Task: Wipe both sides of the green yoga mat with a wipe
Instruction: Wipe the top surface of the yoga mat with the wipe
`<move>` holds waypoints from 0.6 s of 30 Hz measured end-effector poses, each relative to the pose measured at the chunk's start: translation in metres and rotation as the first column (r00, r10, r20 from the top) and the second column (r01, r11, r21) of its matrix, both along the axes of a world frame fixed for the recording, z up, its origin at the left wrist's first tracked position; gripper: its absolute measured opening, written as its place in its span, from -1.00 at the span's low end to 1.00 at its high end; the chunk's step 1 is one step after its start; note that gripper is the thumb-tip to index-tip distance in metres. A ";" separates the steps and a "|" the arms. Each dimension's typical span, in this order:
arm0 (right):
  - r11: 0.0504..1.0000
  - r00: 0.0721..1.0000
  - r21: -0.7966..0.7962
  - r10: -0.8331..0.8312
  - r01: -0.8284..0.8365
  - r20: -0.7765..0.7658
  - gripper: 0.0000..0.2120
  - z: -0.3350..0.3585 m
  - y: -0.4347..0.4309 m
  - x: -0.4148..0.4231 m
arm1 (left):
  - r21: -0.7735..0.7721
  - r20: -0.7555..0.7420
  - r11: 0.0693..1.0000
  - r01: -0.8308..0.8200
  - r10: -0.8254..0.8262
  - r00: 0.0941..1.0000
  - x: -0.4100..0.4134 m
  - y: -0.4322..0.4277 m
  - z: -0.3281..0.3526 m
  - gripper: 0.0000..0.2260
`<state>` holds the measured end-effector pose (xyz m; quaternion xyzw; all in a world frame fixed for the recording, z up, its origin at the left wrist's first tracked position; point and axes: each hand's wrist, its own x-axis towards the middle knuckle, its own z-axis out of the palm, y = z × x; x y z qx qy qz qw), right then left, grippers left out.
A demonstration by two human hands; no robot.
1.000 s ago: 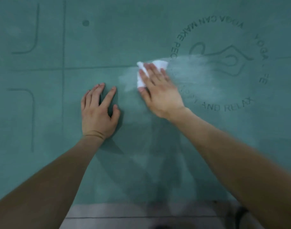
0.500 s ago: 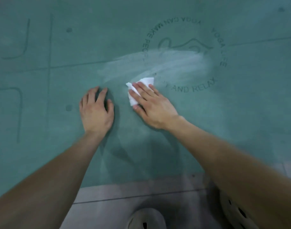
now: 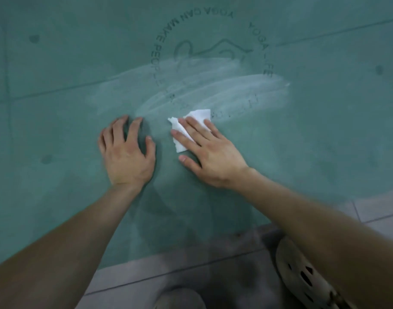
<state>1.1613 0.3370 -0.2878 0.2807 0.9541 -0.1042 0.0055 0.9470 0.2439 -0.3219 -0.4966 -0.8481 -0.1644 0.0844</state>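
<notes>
Crumpled white wipe [image 3: 192, 128] (streaks above) under flat right hand [image 3: 210, 156].

Green yoga mat [image 3: 57, 186] with dark circular lettering and pale streaks; white wipe [image 3: 191, 123]; grey floor tiles [image 3: 380, 210].

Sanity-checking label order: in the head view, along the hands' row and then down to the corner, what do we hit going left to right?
Dark dot on the mat → left hand → right hand flat on the wipe (they overlap, one stop) → holed shoe.
</notes>
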 end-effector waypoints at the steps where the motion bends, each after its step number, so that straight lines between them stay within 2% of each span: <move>1: 0.999 0.999 0.018 -0.042 0.042 0.004 -0.35 -0.001 0.018 0.017 | -0.001 0.003 1.000 0.003 -0.003 1.000 0.000 0.001 0.000 -0.59; 3: 0.938 0.938 0.035 -0.344 0.344 0.025 -0.32 -0.001 0.059 0.058 | -0.007 0.014 1.000 -0.001 0.001 1.000 0.000 0.002 -0.001 -0.59; 5: 0.737 0.737 0.011 -0.675 0.676 0.037 -0.27 0.003 0.088 0.086 | -0.007 0.013 1.000 -0.004 0.004 1.000 0.000 0.002 -0.001 -0.59; 6: 0.654 0.654 -0.009 -0.756 0.756 0.035 -0.23 0.002 0.089 0.083 | -0.007 0.013 1.000 -0.006 0.006 1.000 -0.001 0.002 -0.001 -0.59; 7: 0.623 0.623 -0.010 -0.781 0.782 0.037 -0.21 0.002 0.078 0.067 | -0.010 0.017 1.000 -0.009 0.009 1.000 -0.001 0.002 -0.002 -0.59; 8: 0.665 0.665 0.006 -0.746 0.746 0.024 -0.22 0.000 0.059 0.046 | -0.012 0.018 1.000 -0.010 0.010 1.000 0.000 0.002 -0.003 -0.59; 9: 0.765 0.765 0.012 -0.644 0.644 0.013 -0.24 -0.001 0.034 0.024 | -0.009 0.017 1.000 -0.011 0.011 1.000 0.001 0.002 -0.003 -0.60; 11: 0.950 0.950 -0.017 -0.311 0.311 0.013 -0.30 -0.002 -0.017 -0.010 | 0.003 0.014 1.000 -0.006 0.006 1.000 0.001 0.003 -0.003 -0.60; 13: 0.999 0.999 -0.027 -0.030 0.030 0.021 -0.34 0.002 -0.042 -0.010 | 0.010 -0.001 1.000 0.002 -0.002 1.000 -0.001 0.004 -0.003 -0.60; 14: 1.000 1.000 -0.012 0.022 -0.022 0.020 -0.34 0.003 -0.036 0.003 | 0.009 -0.005 1.000 0.000 0.000 1.000 -0.002 0.004 -0.004 -0.60; 15: 1.000 0.999 0.004 -0.028 0.028 0.029 -0.33 0.000 -0.023 0.023 | 0.003 -0.001 1.000 -0.003 0.003 1.000 -0.003 0.004 -0.005 -0.60; 16: 0.987 0.986 0.015 -0.162 0.161 0.048 -0.32 0.000 -0.007 0.046 | -0.003 0.005 1.000 -0.003 0.003 1.000 -0.003 0.003 -0.006 -0.60; 17: 0.934 0.932 0.036 -0.357 0.355 0.060 -0.31 0.001 0.011 0.072 | -0.009 0.012 1.000 -0.001 0.001 1.000 -0.003 0.002 -0.006 -0.60; 18: 0.833 0.830 0.055 -0.553 0.550 0.071 -0.29 0.002 0.027 0.098 | -0.012 0.017 1.000 -0.001 0.001 1.000 -0.001 0.002 -0.006 -0.59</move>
